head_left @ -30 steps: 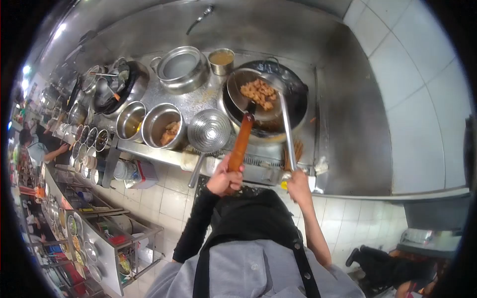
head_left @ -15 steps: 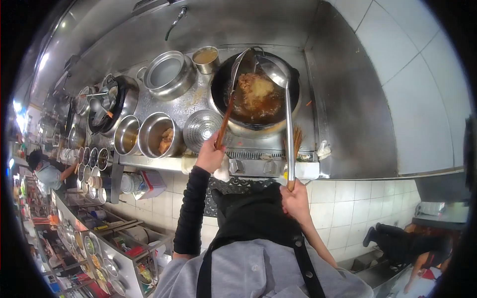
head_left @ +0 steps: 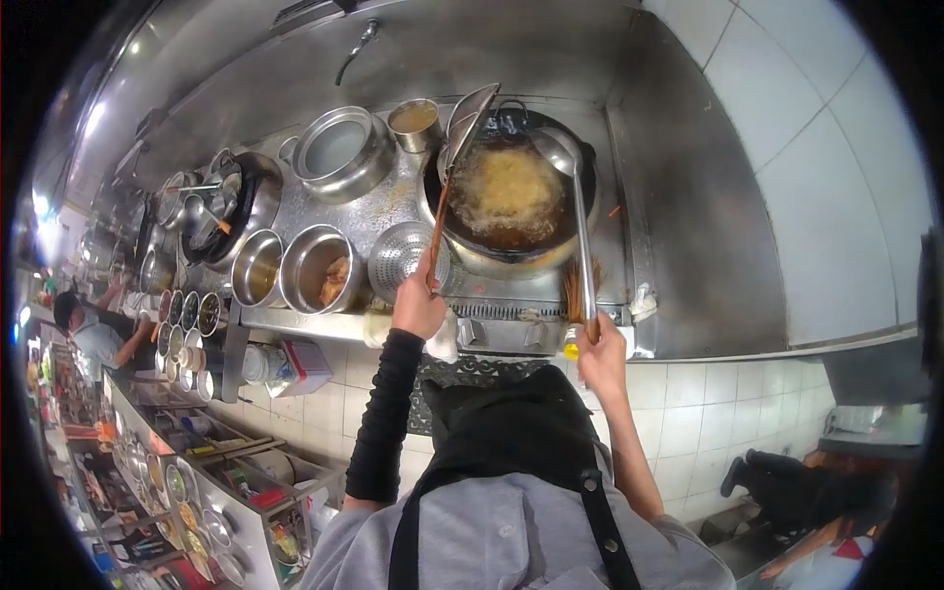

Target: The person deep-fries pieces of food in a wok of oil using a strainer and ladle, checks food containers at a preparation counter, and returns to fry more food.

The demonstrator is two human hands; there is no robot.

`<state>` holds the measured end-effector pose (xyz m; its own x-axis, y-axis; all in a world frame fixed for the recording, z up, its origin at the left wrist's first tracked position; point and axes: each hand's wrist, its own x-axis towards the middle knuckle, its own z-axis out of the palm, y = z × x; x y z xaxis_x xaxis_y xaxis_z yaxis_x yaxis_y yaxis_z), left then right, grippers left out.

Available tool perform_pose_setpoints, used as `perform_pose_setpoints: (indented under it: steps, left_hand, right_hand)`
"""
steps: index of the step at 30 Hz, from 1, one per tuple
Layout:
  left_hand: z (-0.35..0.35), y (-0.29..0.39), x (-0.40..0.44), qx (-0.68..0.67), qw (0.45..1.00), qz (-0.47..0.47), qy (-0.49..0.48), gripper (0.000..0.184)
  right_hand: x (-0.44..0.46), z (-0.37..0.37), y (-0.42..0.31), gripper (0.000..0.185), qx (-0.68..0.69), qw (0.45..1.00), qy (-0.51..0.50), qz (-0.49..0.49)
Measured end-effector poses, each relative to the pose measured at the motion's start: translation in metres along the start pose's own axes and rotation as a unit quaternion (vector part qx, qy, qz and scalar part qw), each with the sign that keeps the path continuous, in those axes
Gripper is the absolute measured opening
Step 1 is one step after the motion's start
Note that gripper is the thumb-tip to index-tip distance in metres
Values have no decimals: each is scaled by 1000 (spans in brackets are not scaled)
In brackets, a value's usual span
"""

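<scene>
My left hand (head_left: 419,306) is closed round the wooden handle of a strainer (head_left: 470,116), which is tilted on edge at the wok's upper left rim. In my right hand (head_left: 601,352) is the handle end of a long metal ladle (head_left: 559,150); its bowl is over the right part of the wok. Dark liquid fills the black wok (head_left: 588,187), with pale yellow foam (head_left: 511,187) bubbling across the middle. Any pieces under the foam are hidden.
Left of the wok are a perforated skimmer (head_left: 401,258), a pot with browned pieces (head_left: 320,269), a lidded pot (head_left: 339,154) and a small pot (head_left: 414,120). A faucet (head_left: 357,51) hangs behind. One person (head_left: 98,339) stands far left, another (head_left: 806,492) lower right.
The strainer held brown pieces over the wok, then tipped on edge; the pieces went into the liquid, and foam spread. The strainer has since moved up and left, the ladle slightly right.
</scene>
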<state>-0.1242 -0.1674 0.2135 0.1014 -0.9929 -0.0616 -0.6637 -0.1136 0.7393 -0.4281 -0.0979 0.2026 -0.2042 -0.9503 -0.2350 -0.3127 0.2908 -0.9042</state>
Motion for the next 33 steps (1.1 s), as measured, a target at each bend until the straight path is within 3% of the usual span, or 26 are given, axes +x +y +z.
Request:
perform_pose_setpoints:
  steps: [3,7,10,13,16,20,26,33]
  left_hand:
    - [16,-27,-5,-40,999,25,12,78]
    - [38,-55,-8,-99,993,59,15,80]
    - [21,-21,-22,-247,959,-121,-63,82]
    - [20,-23,-25,-336,928,-134,-89,79]
    - [23,-43,-24,-461,862,-174,-119,72]
    - [18,-35,-26,-494,834,-183,-166,64]
    - [12,-20,-26,-548,783,-192,-222,62]
    - [17,-28,-23,-608,718,-184,-286,57]
  right_hand:
    - [63,9,23,15,-76,988,50,-123]
    - [143,12,10,12,-139,983,37,-112]
    - [188,9,0,12,-187,971,18,-145]
    - [202,-3,-28,13,-223,964,-34,-143]
    - [200,-18,-41,16,-257,953,-81,-138]
    - [187,-31,-40,12,-267,945,-95,-162]
    - [158,-52,-21,10,-185,978,-72,-68]
    - [106,-59,8,16,85,988,-108,70]
